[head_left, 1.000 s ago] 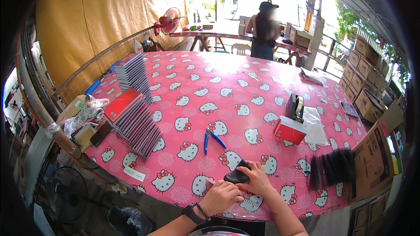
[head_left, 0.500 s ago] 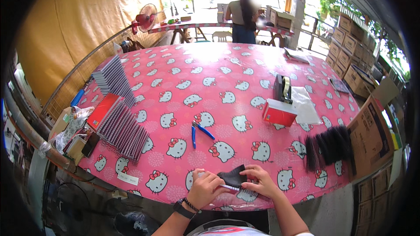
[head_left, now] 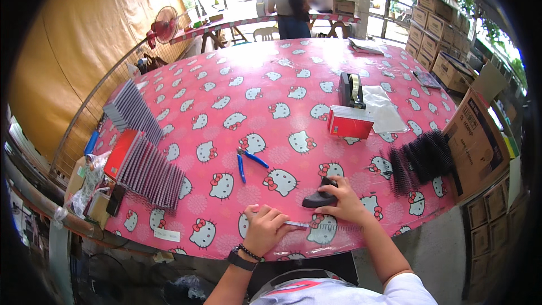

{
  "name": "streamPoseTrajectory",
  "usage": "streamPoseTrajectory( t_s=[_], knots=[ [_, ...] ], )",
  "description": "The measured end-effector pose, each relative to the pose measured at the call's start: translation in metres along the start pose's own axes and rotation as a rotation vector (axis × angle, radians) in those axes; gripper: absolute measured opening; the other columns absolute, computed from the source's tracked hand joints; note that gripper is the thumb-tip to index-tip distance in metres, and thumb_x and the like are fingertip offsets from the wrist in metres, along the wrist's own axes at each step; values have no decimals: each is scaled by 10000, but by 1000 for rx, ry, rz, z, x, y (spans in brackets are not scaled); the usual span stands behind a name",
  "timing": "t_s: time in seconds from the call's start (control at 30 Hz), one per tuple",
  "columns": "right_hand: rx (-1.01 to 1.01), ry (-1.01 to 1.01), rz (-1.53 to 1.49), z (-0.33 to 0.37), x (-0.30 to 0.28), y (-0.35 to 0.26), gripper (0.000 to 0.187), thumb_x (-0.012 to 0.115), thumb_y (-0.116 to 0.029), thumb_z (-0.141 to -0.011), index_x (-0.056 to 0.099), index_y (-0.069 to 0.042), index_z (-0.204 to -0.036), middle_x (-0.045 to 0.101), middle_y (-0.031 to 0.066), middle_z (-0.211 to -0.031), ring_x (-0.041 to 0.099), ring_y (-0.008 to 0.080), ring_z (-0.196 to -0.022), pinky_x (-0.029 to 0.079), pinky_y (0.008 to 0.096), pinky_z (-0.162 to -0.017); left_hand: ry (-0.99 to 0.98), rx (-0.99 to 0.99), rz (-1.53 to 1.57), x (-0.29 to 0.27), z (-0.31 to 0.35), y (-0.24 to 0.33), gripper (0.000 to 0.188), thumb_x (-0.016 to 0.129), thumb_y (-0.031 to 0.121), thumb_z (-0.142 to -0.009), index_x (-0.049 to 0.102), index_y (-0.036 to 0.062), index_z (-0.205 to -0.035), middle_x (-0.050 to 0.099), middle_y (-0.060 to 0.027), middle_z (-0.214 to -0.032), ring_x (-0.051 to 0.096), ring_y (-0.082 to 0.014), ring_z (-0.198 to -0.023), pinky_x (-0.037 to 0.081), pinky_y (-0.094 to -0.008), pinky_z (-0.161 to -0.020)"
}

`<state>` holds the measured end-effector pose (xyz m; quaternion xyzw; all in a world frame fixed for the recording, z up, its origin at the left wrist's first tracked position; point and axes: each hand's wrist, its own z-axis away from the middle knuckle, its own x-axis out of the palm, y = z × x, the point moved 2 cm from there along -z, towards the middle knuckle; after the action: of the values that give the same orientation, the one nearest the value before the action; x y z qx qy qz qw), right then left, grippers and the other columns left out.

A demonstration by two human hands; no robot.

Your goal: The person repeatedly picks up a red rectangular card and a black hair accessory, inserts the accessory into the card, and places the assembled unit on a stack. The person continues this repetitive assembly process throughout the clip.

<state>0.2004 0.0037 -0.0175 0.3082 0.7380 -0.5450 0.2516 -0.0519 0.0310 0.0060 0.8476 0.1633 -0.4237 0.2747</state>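
Note:
At the near edge of the table, my left hand (head_left: 264, 229) is closed around a thin notebook (head_left: 296, 224), mostly hidden under the fingers. A dark spiral coil (head_left: 341, 227) sticks out from the notebook's end toward the right. My right hand (head_left: 345, 203) grips a black, curved, shoe-shaped tool (head_left: 316, 199) just beyond the coil, low at the tabletop. Farther off, to the left of that tool, lie blue-handled cutters (head_left: 241, 168) with their handles spread.
Stacked spiral notebooks (head_left: 152, 172) and another tall stack (head_left: 134, 112) line the left side. A red pack (head_left: 350, 127), a tape dispenser (head_left: 345, 91) and black coils (head_left: 420, 161) are on the right, beside a cardboard box (head_left: 474, 141). A person (head_left: 291, 5) stands beyond the table.
My right hand has moved the black tool away from the notebook, farther up the table. The notebook's protruding coil is now exposed. My left hand keeps its hold.

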Motion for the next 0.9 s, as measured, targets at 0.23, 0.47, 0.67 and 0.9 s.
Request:
streamPoseTrajectory(
  t_s=[0.23, 0.47, 0.67, 0.9],
  knots=[
    [144, -372, -638, 20, -5, -26, 640, 695, -568, -713, 680, -38, -1073, 568, 170, -1229, 475, 291, -1219, 352, 409, -1025, -19, 10, 45, -2, 0, 1, 251, 783, 342, -672, 660, 156, -788, 619, 34, -787, 565, -151, -815, 283, -447, -911],
    [123, -440, -613, 18, 2, -36, 684, 662, -597, -722, 675, 4, -1047, 567, 166, -1225, 525, 269, -1154, 363, 400, -1006, 27, -3, 50, 1, 6, 1, 245, 801, 335, -647, 676, 172, -781, 632, 50, -761, 574, -127, -804, 272, -440, -923],
    [2, -489, -830, 18, 4, -34, 510, 696, -402, -767, 656, -10, -1091, 584, 154, -1192, 480, 253, -1208, 355, 394, -1019, 39, -102, 145, -2, 5, 3, 436, 822, 303, -630, 650, 175, -1010, 633, 62, -761, 594, -120, -784, 263, -440, -962],
    [37, -457, -797, 1, 14, -44, 571, 676, -500, -778, 665, -21, -1090, 571, 150, -1215, 503, 261, -1167, 354, 396, -1016, 13, -141, 125, 6, 14, -4, 812, 848, 387, -597, 489, 154, -1288, 644, 31, -861, 608, -134, -842, 234, -444, -1007]
  ],
)
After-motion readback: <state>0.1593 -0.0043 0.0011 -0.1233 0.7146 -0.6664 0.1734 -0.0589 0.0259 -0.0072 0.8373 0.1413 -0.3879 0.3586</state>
